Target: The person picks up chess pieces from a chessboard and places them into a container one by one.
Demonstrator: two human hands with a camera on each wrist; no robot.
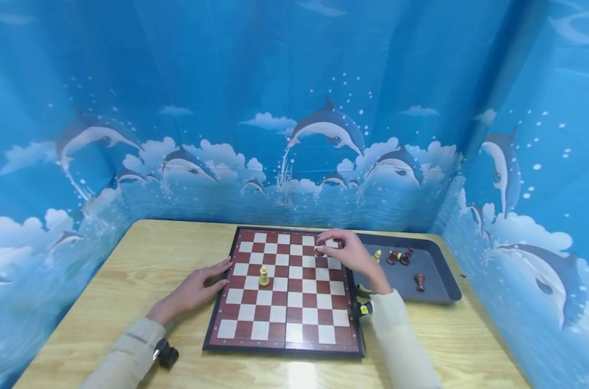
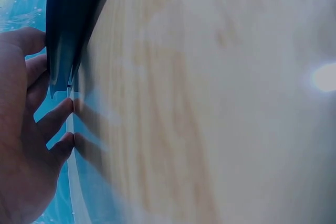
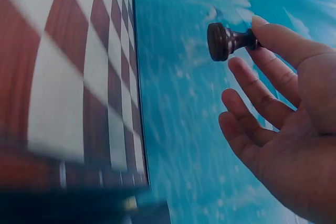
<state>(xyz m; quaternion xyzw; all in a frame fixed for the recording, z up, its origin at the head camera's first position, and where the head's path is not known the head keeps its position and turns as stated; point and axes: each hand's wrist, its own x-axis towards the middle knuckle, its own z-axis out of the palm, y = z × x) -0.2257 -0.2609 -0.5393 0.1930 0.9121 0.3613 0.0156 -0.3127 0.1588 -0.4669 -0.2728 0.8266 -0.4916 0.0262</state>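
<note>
Between thumb and index finger, my right hand [image 1: 351, 252] pinches a dark brown chess piece [image 3: 226, 41] by its upper end. In the right wrist view its round base points away from the hand, and the other fingers are spread. In the head view this hand is over the far right of the checkered chessboard [image 1: 294, 343]. A yellow chess piece [image 1: 264, 277] stands upright left of the board's middle. My left hand [image 1: 195, 292] rests along the board's left edge, fingertips right at the frame. The left wrist view shows its fingers [image 2: 58, 119] beside the dark board edge.
A grey tray [image 1: 442, 294] lies right of the board, partly behind the right wrist. Inside it are a yellow piece [image 1: 377, 256], a dark piece [image 1: 419, 282] lying apart and several more clustered. A blue dolphin curtain [image 1: 226, 81] stands behind the wooden table [image 1: 143, 259].
</note>
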